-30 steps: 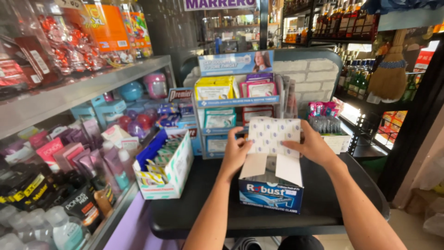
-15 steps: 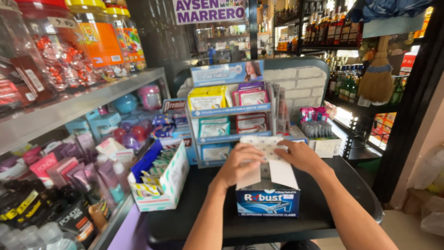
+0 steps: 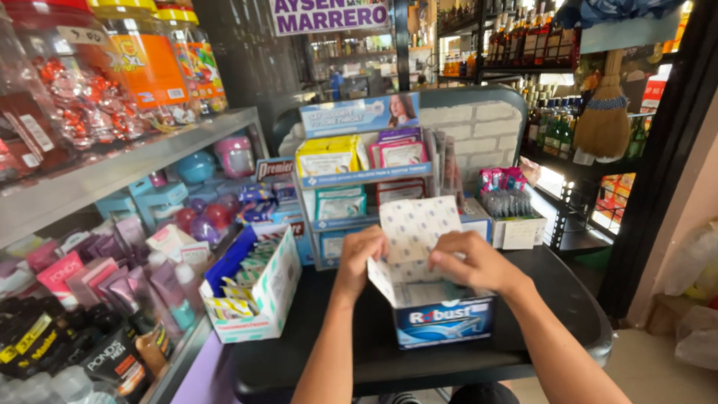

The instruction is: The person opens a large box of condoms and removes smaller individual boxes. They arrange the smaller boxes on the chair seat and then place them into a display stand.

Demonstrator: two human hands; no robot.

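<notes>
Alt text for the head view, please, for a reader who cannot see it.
Both hands, left hand and right hand, grip the raised white flap of an open blue carton on a black table. A sachet-filled display box stands left, a packet rack behind.

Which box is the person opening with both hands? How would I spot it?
Look at the black table in front of the shelves. The blue box stands at its middle, both hands on it. Unlike the white box to its left, its dotted white lid sticks up.
</notes>
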